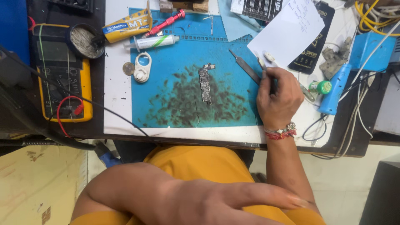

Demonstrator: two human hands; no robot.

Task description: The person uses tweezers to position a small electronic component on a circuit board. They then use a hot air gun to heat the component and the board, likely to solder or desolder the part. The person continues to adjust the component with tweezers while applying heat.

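A small dark circuit board (205,83) lies in the middle of a blue work mat (166,58) that is smeared with dark residue. My right hand (279,98) rests at the mat's right edge, fingers curled around what looks like a thin dark tool whose pale tip points up and left. A flat metal pry tool (246,66) lies just left of that hand. My left hand (250,198) lies flat across my lap in orange cloth, below the table edge, holding nothing.
A yellow multimeter (62,75) with red and black leads sits at the left. Near the mat's top are a round tin (85,40), a yellow tube (127,27), a syringe (156,41) and a red screwdriver (166,23). White paper (287,31), a blue handle (335,89) and cables crowd the right.
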